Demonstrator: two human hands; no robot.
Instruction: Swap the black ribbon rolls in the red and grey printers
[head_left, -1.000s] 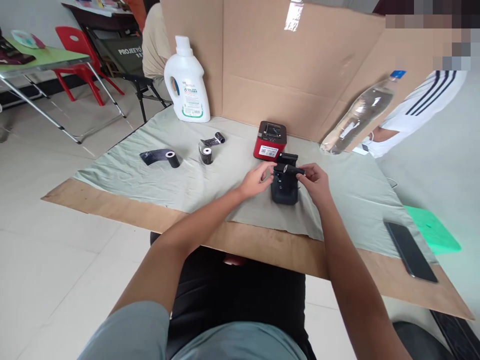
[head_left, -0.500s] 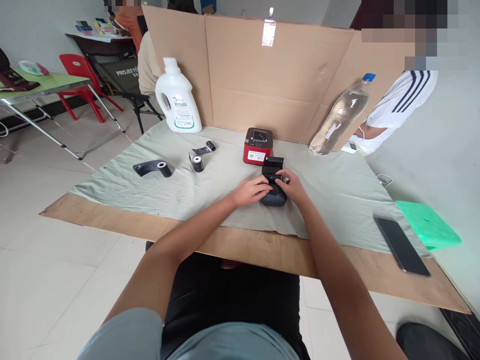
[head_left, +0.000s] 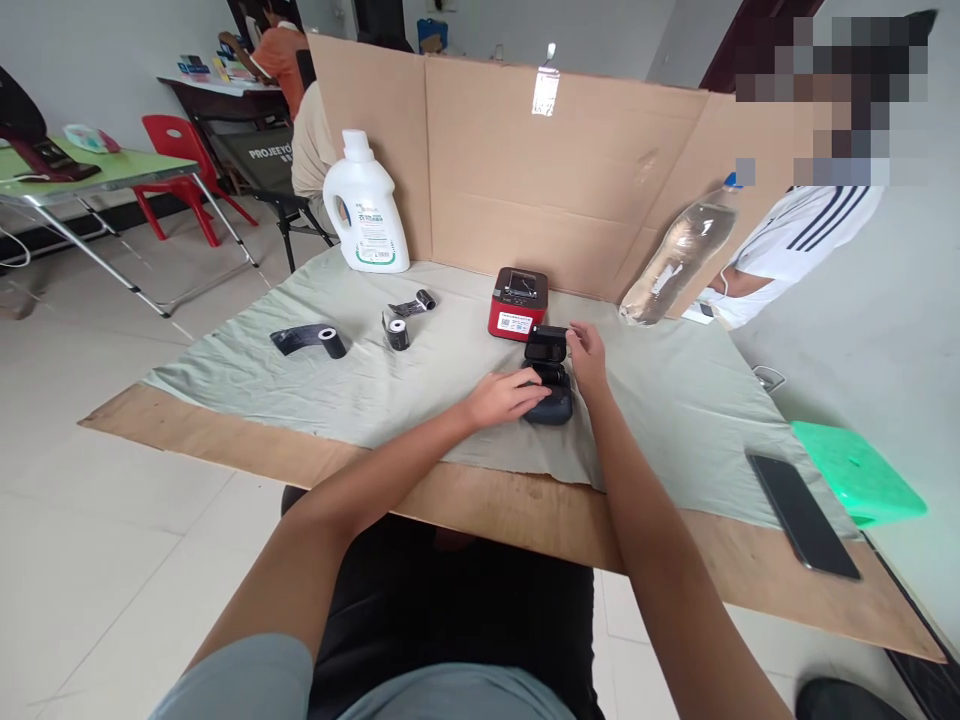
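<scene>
A small black printer [head_left: 551, 408] stands on the cloth in front of me, its lid [head_left: 547, 344] raised at the back. A dark roll seems to lie in its opening, though fingers partly cover it. My left hand [head_left: 504, 398] holds the printer's left side, fingers reaching across its body. My right hand [head_left: 589, 357] is at the lid's right edge, thumb and fingertips closed on it. Just behind stands a red and black printer [head_left: 517, 303] with a white label. To the left lie three black rolls: one unrolled [head_left: 331, 343], another upright [head_left: 397, 334], one farther back [head_left: 425, 299].
A white detergent bottle [head_left: 369, 210] stands back left before a cardboard screen [head_left: 510, 170]. At the right a clear bottle [head_left: 679, 255] leans against the screen. A phone [head_left: 802, 515] lies near the right edge, beside a green stool [head_left: 859, 475]. A person in white sleeves [head_left: 814, 235] is behind the screen.
My right hand has moved from the printer's opening up to the lid's right edge. The left hand stays at the printer. The whole view has shifted slightly.
</scene>
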